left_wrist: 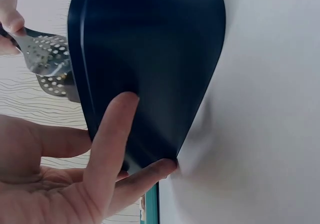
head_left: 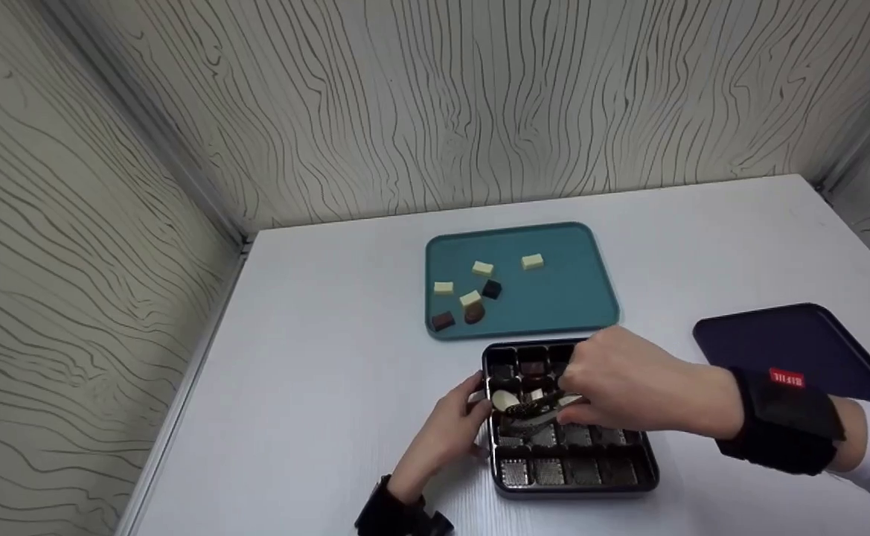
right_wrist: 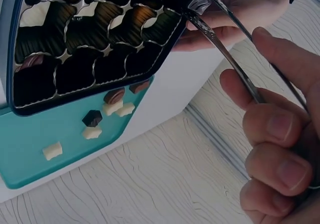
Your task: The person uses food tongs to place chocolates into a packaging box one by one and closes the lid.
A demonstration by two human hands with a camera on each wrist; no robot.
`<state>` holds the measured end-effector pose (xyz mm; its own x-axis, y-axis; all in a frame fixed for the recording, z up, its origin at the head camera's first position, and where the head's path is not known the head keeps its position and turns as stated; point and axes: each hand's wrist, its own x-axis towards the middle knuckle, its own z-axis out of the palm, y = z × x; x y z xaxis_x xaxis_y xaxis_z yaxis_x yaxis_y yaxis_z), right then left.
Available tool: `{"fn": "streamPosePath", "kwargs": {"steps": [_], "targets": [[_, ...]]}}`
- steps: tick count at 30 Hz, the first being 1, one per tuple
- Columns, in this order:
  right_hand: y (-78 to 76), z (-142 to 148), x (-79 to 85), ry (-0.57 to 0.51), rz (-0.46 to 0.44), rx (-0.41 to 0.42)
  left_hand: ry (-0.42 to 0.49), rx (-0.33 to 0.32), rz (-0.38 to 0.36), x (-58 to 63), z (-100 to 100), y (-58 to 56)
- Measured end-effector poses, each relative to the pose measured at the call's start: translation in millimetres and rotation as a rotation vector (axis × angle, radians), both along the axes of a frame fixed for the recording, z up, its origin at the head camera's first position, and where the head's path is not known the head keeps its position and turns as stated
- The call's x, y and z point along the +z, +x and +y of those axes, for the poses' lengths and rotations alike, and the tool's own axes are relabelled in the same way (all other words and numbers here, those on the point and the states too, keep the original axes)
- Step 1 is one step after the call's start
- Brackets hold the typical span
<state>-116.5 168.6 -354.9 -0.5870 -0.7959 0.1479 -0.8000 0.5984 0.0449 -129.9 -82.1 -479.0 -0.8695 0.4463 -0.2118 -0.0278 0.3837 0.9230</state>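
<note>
My right hand (head_left: 613, 380) grips metal serving tongs (right_wrist: 227, 49) with perforated ends, their tips low over the left side of a dark chocolate box (head_left: 650, 469). A dark piece (left_wrist: 72, 88) shows by the tongs' ends in the left wrist view; I cannot tell whether they pinch it. The box has a divided insert; white chocolates (head_left: 505, 401) and a brown one (head_left: 533, 368) sit in compartments of its far rows, while the near rows show bare bottoms. My left hand (head_left: 446, 428) rests against the box's left wall, fingers fairly straight along the outside.
Behind the box lies a teal tray (head_left: 568, 298) with several white chocolates (head_left: 483, 268), a black one (head_left: 492, 289) and brown ones (head_left: 474, 313). To the right, partly behind my right arm, is a dark blue lid (head_left: 777, 342). Wood-grain panels (head_left: 435, 104) border the white table (head_left: 315, 357).
</note>
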Motion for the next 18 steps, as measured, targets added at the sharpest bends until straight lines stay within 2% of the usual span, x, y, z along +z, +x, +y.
{"fn": "streamPosePath", "kwargs": {"steps": [4, 8, 18], "targets": [[-2.2, -8, -1.0, 0.047, 0.037, 0.016, 0.004, 0.001, 0.013, -0.6, 0, 0.1], [-4.7, -15, -0.3, 0.096, 0.035, 0.020, -0.017, -0.003, 0.051, -1.5, 1, 0.0], [-10.2, -37, -7.1, 0.203, 0.060, 0.054, -0.044, -0.002, 0.087, -1.6, 1, -0.2]]}}
